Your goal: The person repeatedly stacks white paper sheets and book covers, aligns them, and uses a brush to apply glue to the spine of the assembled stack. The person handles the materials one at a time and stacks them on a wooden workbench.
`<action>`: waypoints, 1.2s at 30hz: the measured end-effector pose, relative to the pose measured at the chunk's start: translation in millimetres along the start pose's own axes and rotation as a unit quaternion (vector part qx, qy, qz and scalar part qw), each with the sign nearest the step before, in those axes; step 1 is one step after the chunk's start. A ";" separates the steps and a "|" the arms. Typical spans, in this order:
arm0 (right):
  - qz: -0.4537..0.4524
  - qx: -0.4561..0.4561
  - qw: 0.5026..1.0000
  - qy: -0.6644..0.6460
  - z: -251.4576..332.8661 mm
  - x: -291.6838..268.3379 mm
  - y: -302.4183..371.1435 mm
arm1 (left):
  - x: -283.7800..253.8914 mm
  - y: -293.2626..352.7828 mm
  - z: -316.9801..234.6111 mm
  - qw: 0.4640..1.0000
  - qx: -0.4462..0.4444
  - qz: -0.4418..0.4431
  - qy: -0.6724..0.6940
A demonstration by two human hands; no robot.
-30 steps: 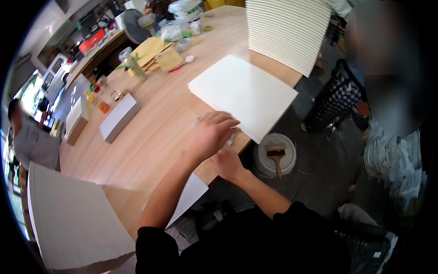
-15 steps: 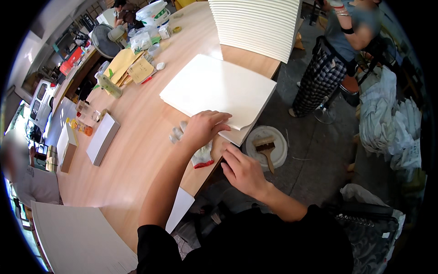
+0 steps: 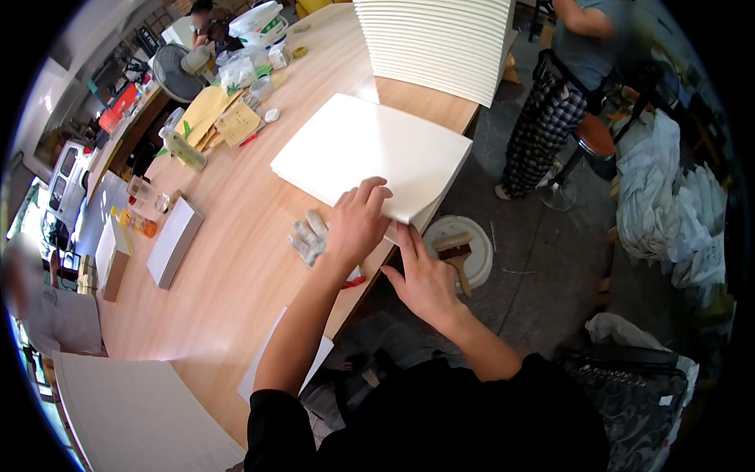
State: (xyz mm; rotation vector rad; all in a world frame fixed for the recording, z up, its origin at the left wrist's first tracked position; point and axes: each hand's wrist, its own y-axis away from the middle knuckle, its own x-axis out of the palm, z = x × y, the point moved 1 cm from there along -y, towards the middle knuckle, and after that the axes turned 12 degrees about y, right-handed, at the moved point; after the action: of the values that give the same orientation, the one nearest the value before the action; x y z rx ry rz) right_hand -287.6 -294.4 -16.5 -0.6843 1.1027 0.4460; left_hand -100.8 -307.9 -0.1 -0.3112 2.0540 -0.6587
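Observation:
A stack of large white paper sheets (image 3: 370, 149) lies near the table's right edge, its near corner slightly raised. My left hand (image 3: 358, 224) rests at the stack's near edge, fingers loosely bent and a little apart, gripping nothing visible. At the near corner, my right hand (image 3: 425, 275) touches the paper with its index and middle fingertips; the thumb stands apart. Partly behind my left wrist lies a whitish knitted work glove (image 3: 308, 237) with a red cuff. A white sheet (image 3: 318, 363) sticks out under my left forearm.
A tall stack of white sheets (image 3: 432, 47) stands at the far end. Below the table edge, a wide brush (image 3: 458, 263) lies on a round white bucket lid (image 3: 484, 252). Two paper blocks, bottles and yellow envelopes lie leftward. One person (image 3: 550, 110) stands beyond; another sits left.
My right hand has moved up to the stack's near corner and now touches it. My left hand has shifted slightly right and down, uncovering more of the glove's fingers.

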 end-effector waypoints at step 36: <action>0.454 -0.042 0.736 -0.501 151.1 111.7 -59.8 | -231.9 400.7 -40.6 0.598 -0.597 -0.369 0.386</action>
State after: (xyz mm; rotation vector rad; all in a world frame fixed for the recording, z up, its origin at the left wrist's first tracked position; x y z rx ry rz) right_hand -105.5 -232.0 -59.7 0.1525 0.2698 1.5096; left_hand 4.8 142.3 -45.5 -2.0488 2.9114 0.4375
